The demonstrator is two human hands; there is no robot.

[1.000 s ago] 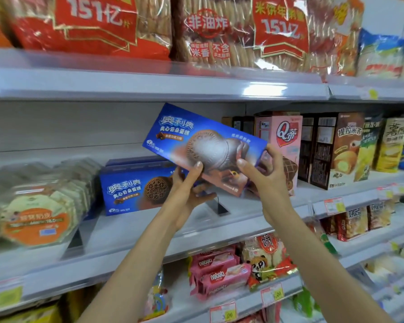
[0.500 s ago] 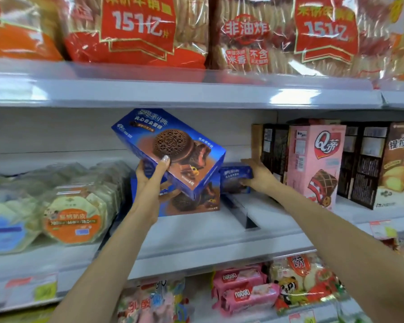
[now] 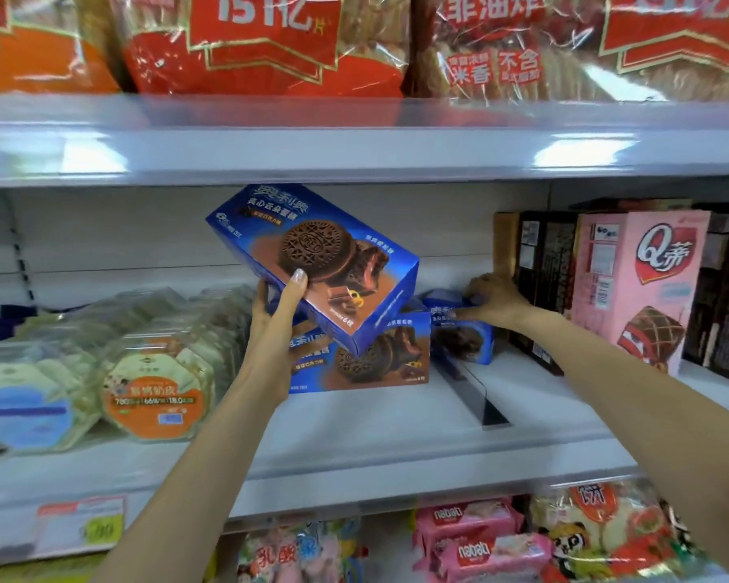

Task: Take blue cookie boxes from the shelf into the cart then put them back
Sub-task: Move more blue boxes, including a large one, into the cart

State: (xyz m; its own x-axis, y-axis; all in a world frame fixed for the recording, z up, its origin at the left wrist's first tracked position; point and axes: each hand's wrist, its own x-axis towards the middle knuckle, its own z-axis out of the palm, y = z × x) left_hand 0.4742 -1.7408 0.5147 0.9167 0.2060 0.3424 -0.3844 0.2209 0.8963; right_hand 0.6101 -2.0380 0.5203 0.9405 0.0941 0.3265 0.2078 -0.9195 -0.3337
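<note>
Held a blue cookie box [image 3: 312, 267] tilted in the air with the left hand [image 3: 278, 326], thumb across the front face and fingers curled behind, just above a second blue box [image 3: 375, 355] standing on the shelf [image 3: 354, 435]. Clasped the top of a smaller blue box [image 3: 459, 334] with the right hand [image 3: 495, 298], on the same shelf just right of the second blue box and left of a pink box [image 3: 640, 288].

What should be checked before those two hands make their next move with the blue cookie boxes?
1. Left hand grips the tilted blue box: ok.
2. Right hand holds the small blue box, fingers curled over its top: ok.
3. Tilted blue box hangs below the upper shelf, not touching: ok.
4. Bare shelf board in front of the standing blue box: ok.
5. Cart nearby: cannot tell, out of view.
</note>
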